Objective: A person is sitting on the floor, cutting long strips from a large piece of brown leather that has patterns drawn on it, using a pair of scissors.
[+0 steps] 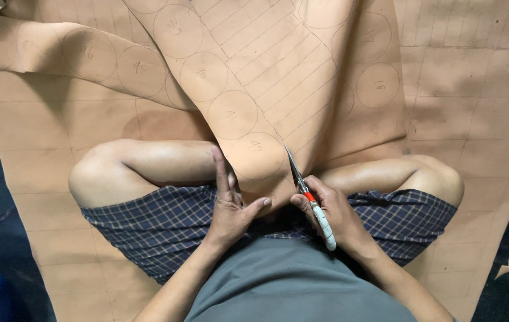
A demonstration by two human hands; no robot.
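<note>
A seated person's right hand (332, 211) grips scissors (309, 200) with white-wrapped handles, blades open against a tan leather sheet (278, 77) marked with circles and lines, while the left hand (230, 209) presses the sheet's lower edge between bare knees.

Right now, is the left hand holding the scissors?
No, the scissors are in the right hand, while the left hand presses on the edge of the tan marked sheet.
</note>
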